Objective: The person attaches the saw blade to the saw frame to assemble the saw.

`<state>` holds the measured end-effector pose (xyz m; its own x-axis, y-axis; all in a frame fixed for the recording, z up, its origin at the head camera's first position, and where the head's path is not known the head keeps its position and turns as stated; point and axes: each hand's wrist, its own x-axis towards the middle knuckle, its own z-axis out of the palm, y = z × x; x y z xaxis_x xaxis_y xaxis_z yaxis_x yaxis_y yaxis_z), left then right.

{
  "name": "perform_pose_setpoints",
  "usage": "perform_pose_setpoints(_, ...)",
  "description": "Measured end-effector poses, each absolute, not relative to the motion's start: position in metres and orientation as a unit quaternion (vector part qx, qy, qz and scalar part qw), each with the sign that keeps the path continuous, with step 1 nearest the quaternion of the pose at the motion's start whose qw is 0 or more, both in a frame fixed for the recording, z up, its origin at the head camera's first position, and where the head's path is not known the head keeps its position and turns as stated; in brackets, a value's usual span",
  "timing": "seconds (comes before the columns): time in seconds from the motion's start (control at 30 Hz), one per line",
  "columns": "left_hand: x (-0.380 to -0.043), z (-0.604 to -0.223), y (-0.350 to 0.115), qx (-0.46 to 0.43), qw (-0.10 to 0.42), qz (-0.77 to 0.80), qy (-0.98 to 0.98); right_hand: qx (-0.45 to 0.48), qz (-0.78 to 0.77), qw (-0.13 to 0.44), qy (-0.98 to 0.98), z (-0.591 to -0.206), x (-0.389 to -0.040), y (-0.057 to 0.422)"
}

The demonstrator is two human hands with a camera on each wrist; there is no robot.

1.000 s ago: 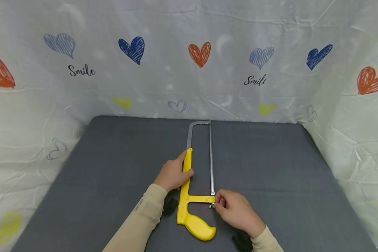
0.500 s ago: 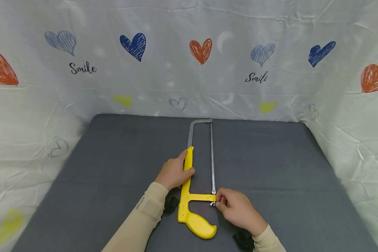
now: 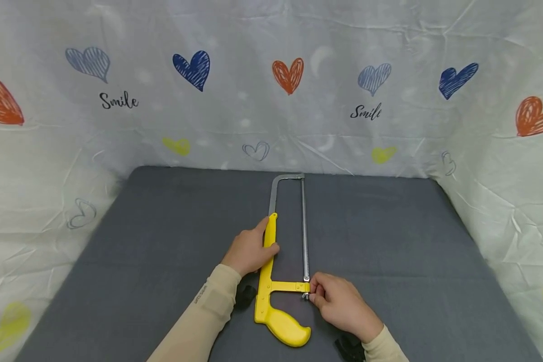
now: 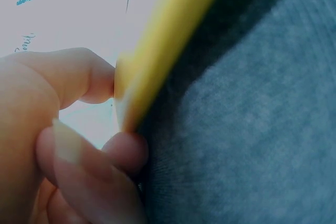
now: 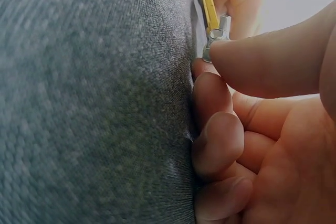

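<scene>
A hacksaw with a yellow handle and grey metal bow lies flat on the grey cloth, its blade on the right side. My left hand grips the yellow frame above the crossbar, thumb on its right edge. In the left wrist view that frame runs blurred between finger and thumb. At the crossbar's right end, my right hand pinches a small silver wing nut. Close up in the right wrist view, the thumb presses the wing nut against the index finger, other fingers curled beneath.
The grey cloth-covered table extends on both sides of the saw. A white curtain printed with hearts and "Smile" closes off the back and sides. Dark wrist devices, such as the one on the right, sit below each hand.
The wing nut's wings have turned slightly under my right fingers. My left hand keeps its grip on the frame, and the saw stays in place.
</scene>
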<state>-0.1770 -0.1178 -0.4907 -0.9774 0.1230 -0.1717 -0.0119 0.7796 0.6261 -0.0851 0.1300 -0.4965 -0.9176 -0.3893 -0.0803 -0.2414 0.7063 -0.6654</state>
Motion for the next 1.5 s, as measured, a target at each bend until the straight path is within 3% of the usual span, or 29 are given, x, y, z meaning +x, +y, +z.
perform_pose_setpoints(0.53, -0.1746, -0.492, -0.1207, 0.021, 0.11, 0.343, 0.933, -0.172, -0.333, 0.117, 0.92, -0.4953, -0.0843, 0.1275)
perform_pose_setpoints(0.87, -0.1749, -0.4919, -0.1196, 0.018, 0.115, 0.342, 0.933, -0.073, -0.375, 0.147, 0.912, -0.4965, -0.0829, 0.1238)
perform_pose_setpoints(1.5, -0.1751, -0.4863, -0.1178, 0.021, 0.118, 0.345, 0.931, -0.098, -0.362, 0.122, 0.919, -0.4965, -0.0833, 0.1262)
